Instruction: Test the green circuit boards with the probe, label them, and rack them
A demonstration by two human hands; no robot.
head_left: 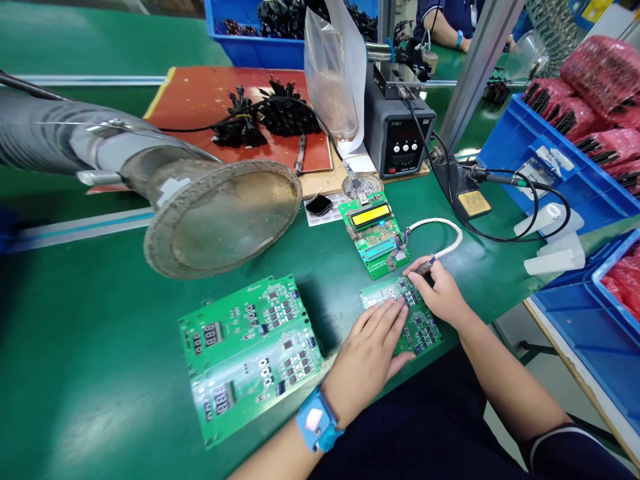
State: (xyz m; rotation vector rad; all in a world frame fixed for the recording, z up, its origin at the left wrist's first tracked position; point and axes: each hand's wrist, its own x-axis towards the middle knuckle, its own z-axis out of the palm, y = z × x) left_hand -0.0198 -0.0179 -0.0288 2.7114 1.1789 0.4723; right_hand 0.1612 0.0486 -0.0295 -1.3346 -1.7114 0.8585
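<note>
My left hand [373, 343] lies flat with fingers stretched out on a green circuit board [420, 330] at the table's near edge, and a blue wrist strap [316, 420] sits on that wrist. My right hand [440, 290] is closed round a small probe [426, 267] on a white sleeved cable [443, 230], its tip on the same board. The cable runs to a green programmer board with a lit yellow display [376, 233] just beyond.
A larger green panel of boards [250, 353] lies to the left. A grey fume-extractor funnel [220, 217] hangs over the mat. A soldering station [400, 130], iron stand [470, 200], blue bins [555, 180] with pink bags and black connector bundles [280, 113] surround. Another person's arm [450, 33] is far back.
</note>
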